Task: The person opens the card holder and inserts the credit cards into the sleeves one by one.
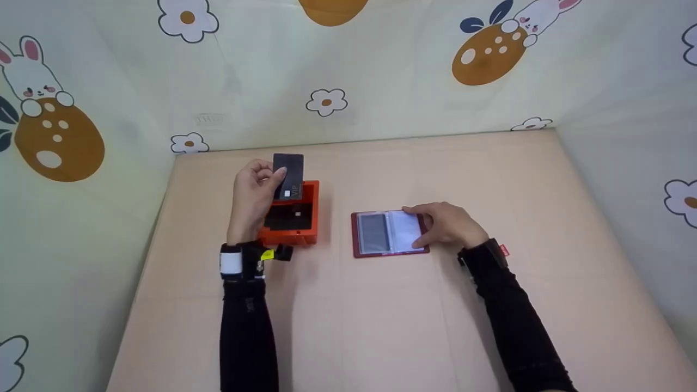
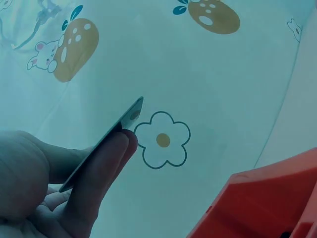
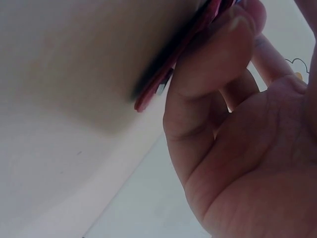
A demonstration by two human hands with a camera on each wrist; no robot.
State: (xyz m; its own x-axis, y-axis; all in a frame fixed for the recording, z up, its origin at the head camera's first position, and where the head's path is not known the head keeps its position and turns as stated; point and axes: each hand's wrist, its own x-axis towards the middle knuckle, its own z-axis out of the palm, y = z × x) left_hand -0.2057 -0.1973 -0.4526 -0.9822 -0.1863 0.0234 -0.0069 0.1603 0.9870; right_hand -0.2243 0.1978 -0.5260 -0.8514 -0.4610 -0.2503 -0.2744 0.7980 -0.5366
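My left hand [image 1: 253, 190] pinches a dark card [image 1: 289, 177] marked VIP between thumb and fingers. The card is held up over an orange-red box [image 1: 314, 218], in which another dark card [image 1: 288, 216] lies. In the left wrist view the card [image 2: 101, 144] appears nearly edge-on. A small card holder [image 1: 371, 234] with a dark red cover lies open on the table, its clear sleeves facing up; the left sleeve looks grey. At its right side, my right hand [image 1: 449, 223] holds the edge with thumb and fingers. The right wrist view shows the red cover [image 3: 153, 89] against a finger.
A pale beige table [image 1: 370, 326] carries the box and the holder, with a gap between them. Behind and at both sides hangs a light sheet [image 1: 392, 71] printed with flowers, rabbits and brown shapes. A wrist camera [image 1: 282, 252] juts out near the box's front.
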